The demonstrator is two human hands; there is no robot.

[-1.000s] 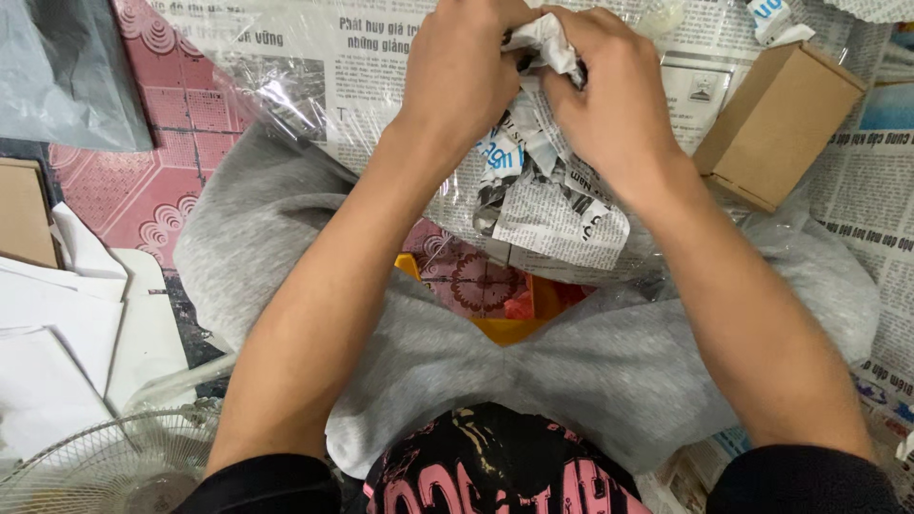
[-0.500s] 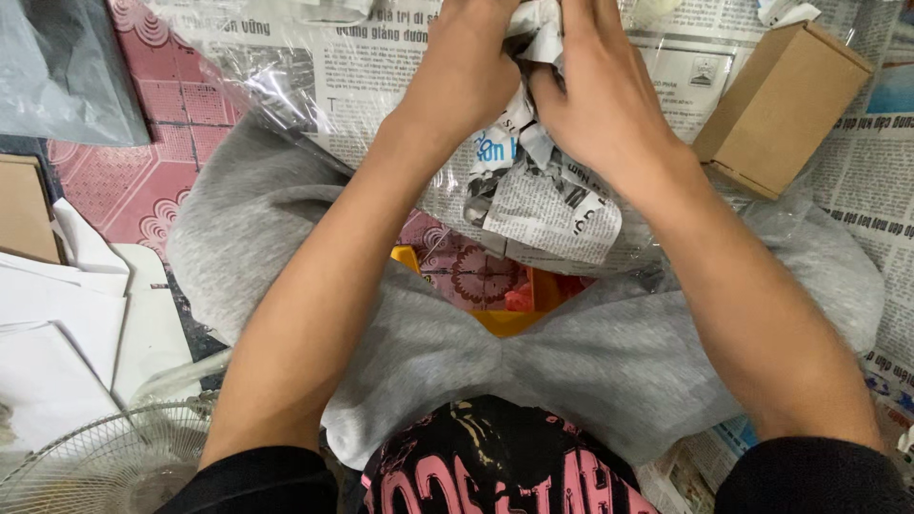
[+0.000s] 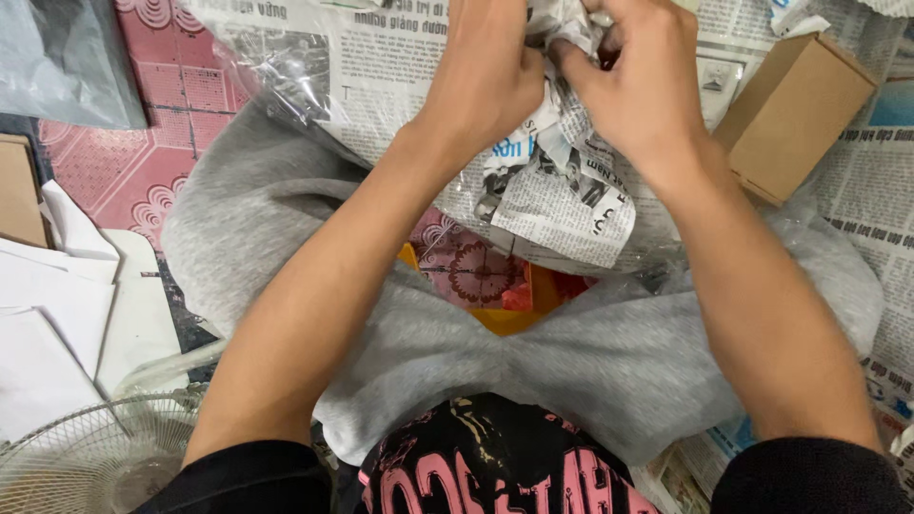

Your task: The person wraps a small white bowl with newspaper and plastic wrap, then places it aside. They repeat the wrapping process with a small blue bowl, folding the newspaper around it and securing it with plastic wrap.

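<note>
My left hand (image 3: 495,71) and my right hand (image 3: 633,81) are both closed on a crumpled wad of newspaper (image 3: 562,186) at the top middle of the head view. The wad's upper part is bunched between my fingers and a printed flap hangs down below them. Clear plastic film (image 3: 286,67) lies under and around the paper. My grey-trousered knees (image 3: 590,371) spread out on either side below my forearms.
A brown cardboard box (image 3: 790,114) lies just right of my right hand on spread newspaper sheets (image 3: 876,200). White paper sheets (image 3: 67,314) and a fan grille (image 3: 86,457) sit at the lower left. Red patterned floor tiles (image 3: 143,162) show at the left, a grey bag (image 3: 57,57) at top left.
Both hands have shifted slightly up and away with the newspaper wad, squeezing it tighter; the hanging flap has moved with them.
</note>
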